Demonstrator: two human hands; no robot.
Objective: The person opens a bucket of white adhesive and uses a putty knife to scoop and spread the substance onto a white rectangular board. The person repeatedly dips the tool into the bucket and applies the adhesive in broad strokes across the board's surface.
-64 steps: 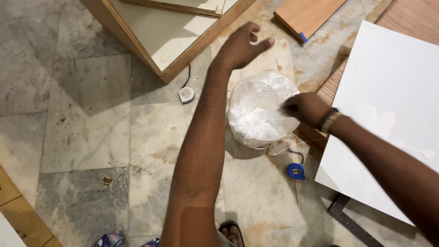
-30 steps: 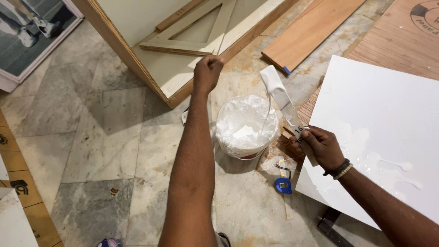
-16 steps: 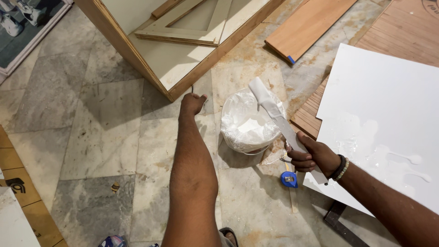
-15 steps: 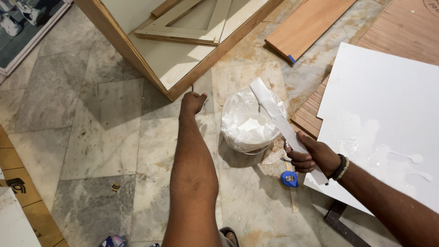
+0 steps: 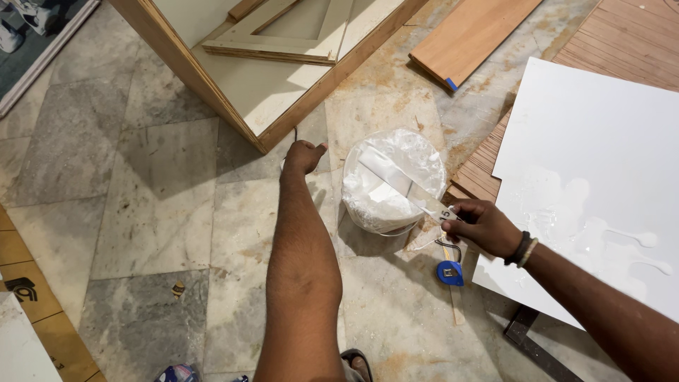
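The left hand (image 5: 303,156) rests loosely curled and empty on the veined marble floor (image 5: 155,205), just beside the round plastic-lined bucket (image 5: 392,180) of white paste, into which the right hand (image 5: 479,226), closed around its handle, dips a flat, paste-coated scraper (image 5: 399,180), beside the glossy white board (image 5: 601,177).

Bare floor is lying open left of the right hand (image 5: 479,228); the bucket (image 5: 393,185) is blocking ahead, the white panel (image 5: 601,170) crowding its right
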